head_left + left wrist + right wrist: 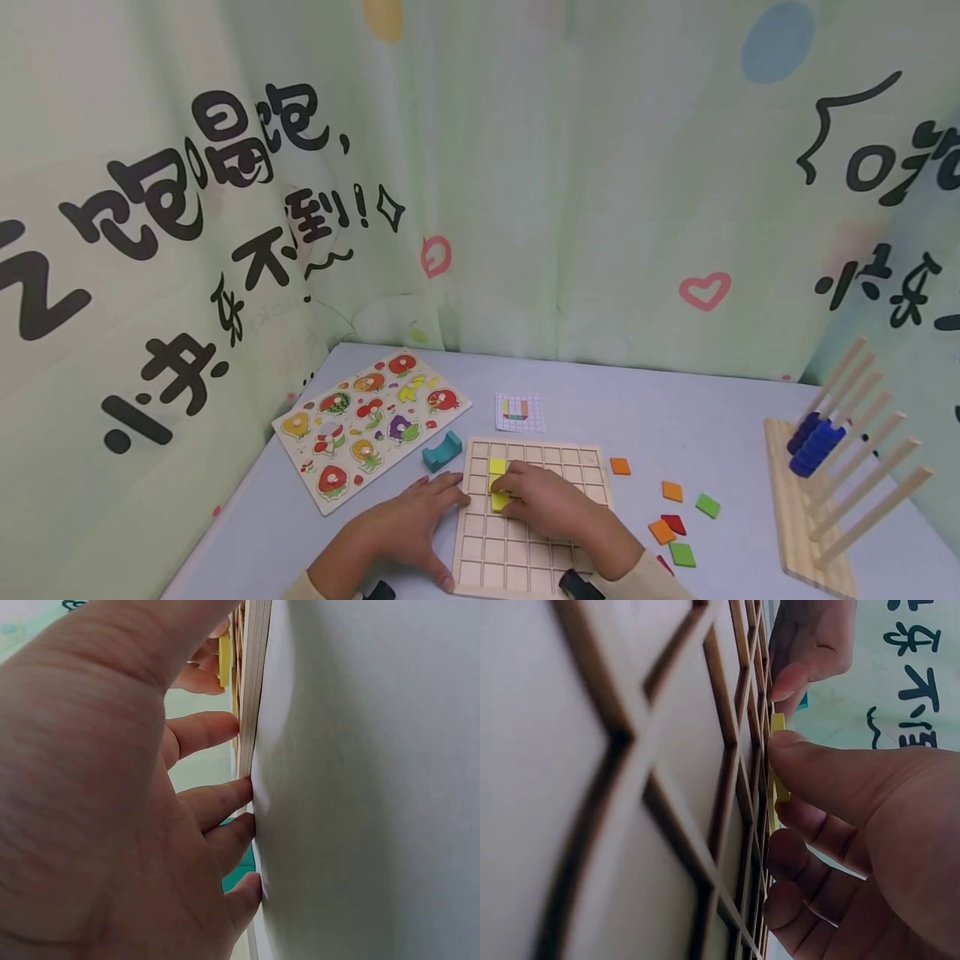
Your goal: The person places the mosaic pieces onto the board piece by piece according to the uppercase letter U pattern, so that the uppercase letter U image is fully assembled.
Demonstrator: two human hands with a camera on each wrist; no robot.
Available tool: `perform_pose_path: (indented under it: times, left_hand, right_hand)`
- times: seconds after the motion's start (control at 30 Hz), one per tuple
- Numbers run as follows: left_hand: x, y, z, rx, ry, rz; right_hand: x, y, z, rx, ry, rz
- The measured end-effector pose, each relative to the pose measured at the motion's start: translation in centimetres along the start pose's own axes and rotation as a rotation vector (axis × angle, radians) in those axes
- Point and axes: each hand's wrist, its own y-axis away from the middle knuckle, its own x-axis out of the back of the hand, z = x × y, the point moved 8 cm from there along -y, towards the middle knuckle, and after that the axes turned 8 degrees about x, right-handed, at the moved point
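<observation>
A wooden grid board [471, 575] lies on the table, with yellow square tiles [497, 467] in a column near its upper left. My right hand [551, 500] reaches over the board and pinches a yellow tile [779, 724] between thumb and forefinger, close against the grid. The other right fingers are bent beside it. Along the board's left side rests my left hand [416, 521], fingers spread and fingertips touching the edge, as the left wrist view shows; its thumb lies near the lower left corner. Behind the board is a small pattern card [519, 423].
A teal arched block [442, 452] stands by the board's upper left corner, next to a fruit puzzle board [306, 450]. Loose orange [619, 466], green [707, 505] and red tiles [674, 524] lie to the right. Farther right stands a wooden peg rack [832, 571] with blue beads [813, 450].
</observation>
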Motion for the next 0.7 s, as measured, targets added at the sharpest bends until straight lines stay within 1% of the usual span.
perform_pose_path:
  times: [0.33,0.7]
  left_hand:
    - [-0.15,-0.04,-0.08,-0.005,-0.015,0.009]
    - [-0.16,0.0,-0.05,0.003,-0.019,0.005]
  right_hand:
    - [-0.56,-0.34,-0.06,-0.004,0.03,-0.011]
    - [-0.57,-0.34,-0.21,-0.004,0.056,-0.008]
